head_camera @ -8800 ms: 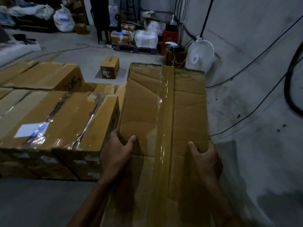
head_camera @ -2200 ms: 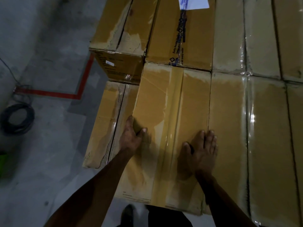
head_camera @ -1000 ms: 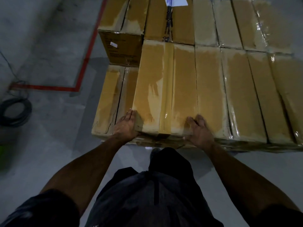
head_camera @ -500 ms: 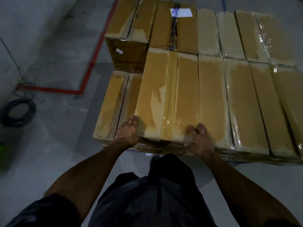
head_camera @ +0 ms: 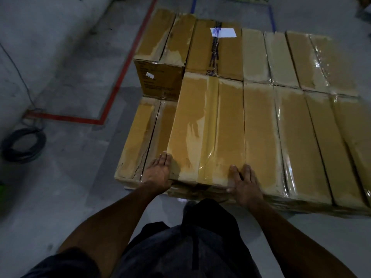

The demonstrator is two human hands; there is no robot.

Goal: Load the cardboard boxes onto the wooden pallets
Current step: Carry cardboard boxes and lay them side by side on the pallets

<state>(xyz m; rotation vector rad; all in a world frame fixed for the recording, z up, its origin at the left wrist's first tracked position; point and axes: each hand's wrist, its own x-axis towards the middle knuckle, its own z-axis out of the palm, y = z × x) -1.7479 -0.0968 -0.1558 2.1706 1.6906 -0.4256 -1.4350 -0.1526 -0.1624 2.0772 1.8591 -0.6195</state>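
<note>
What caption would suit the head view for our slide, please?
Both hands, left and right, rest at the near end of a taped cardboard box atop the stack.

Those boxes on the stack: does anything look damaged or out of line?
The lower box at the near left corner has a torn, ragged seam near its front end. The taped box under both hands seems to sit square with its neighbours.
</note>
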